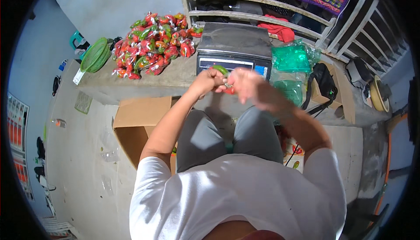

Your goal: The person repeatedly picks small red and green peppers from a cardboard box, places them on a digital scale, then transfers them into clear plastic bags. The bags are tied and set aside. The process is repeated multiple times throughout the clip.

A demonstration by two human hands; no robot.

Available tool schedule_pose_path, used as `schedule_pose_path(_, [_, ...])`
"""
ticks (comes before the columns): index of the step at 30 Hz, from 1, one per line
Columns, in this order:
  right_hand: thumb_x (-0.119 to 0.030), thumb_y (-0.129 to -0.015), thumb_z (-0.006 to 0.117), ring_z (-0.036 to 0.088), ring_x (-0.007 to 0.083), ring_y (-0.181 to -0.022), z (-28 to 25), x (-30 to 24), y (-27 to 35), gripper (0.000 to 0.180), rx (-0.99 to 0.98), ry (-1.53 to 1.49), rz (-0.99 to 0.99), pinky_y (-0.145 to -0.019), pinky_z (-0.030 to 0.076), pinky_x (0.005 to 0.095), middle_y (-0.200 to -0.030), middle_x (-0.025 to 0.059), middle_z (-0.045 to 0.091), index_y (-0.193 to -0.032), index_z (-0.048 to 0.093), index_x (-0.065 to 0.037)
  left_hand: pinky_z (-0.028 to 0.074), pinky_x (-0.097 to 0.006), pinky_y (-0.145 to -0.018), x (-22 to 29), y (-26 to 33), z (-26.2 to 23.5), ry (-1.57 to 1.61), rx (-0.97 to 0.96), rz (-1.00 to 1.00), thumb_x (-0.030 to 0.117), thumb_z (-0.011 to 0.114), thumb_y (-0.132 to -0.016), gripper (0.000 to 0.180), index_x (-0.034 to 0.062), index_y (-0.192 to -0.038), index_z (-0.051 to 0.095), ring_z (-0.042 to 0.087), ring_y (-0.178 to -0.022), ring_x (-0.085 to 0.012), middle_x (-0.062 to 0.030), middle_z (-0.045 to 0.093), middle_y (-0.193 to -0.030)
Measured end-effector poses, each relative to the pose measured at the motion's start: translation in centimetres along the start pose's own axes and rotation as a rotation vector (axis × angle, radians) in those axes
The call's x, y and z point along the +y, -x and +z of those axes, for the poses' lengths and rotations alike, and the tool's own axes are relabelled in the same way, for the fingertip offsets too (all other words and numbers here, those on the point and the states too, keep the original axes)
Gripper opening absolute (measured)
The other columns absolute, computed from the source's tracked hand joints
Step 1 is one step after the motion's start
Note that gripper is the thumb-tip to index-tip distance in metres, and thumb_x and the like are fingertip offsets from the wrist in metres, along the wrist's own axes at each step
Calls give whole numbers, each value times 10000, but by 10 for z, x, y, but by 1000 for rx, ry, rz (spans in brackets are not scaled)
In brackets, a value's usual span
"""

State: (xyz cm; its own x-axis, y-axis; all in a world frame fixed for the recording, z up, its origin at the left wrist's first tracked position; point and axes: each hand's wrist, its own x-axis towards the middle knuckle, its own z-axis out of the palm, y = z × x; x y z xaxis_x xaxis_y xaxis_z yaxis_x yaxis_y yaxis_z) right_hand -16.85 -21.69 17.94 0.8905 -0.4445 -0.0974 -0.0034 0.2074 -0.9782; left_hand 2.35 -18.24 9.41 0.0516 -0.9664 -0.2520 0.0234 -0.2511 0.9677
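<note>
Both my hands meet just in front of a grey digital scale (234, 47) on a concrete ledge (175, 75). My left hand (206, 82) and my right hand (247, 84) together hold a small clear bag of red and green peppers (224, 77) between them, fingers closed at its neck. A green pepper tip pokes up above my left hand and a bit of red shows below my right. The bag itself is mostly hidden by my fingers.
A heap of several bagged red and green peppers (153, 43) lies on the ledge left of the scale, beside a green basket (95, 55). Green plastic bags (291, 58) and a black bag (323, 84) sit right. An open cardboard box (135, 124) stands at my left knee.
</note>
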Motion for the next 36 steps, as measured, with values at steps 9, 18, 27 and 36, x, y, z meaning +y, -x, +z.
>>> schedule_pose_path(9, [-263, -870, 490, 416, 77, -514, 6, 137, 23, 279, -446, -747, 21, -499, 388, 240, -649, -21, 454, -1025, 490, -31, 486, -259, -670, 69, 54, 22, 95, -286, 145, 29, 631, -733, 69, -2, -794, 623, 604, -700, -141, -70, 624, -735])
schedule_pose_path(18, [-304, -846, 514, 477, 129, -514, -89, 89, -34, 252, 106, 342, -18, -492, 399, 257, -631, 36, 561, -789, 563, -63, 432, -241, -717, -6, 28, 5, -333, -191, 59, 16, 649, -706, 83, -1, -786, 632, 562, -735, -107, -44, 621, -777])
schedule_pose_path(27, [-334, -860, 473, 505, 188, -521, -59, 70, -3, 294, 488, 709, -36, -484, 416, 318, -577, 50, 516, -737, 556, -79, 488, -264, -528, -30, 3, 24, 65, 102, 2, 83, 617, -776, 56, 50, -814, 591, 570, -635, -108, -19, 600, -756])
schedule_pose_path(36, [-250, -918, 405, 359, 58, -485, 4, 126, 37, 213, -94, -684, -37, -534, 404, 236, -626, -39, 381, -955, 496, -61, 501, -371, -799, -10, 12, 45, 939, -161, 57, 92, 537, -828, 86, 64, -900, 499, 602, -823, -213, -94, 600, -868])
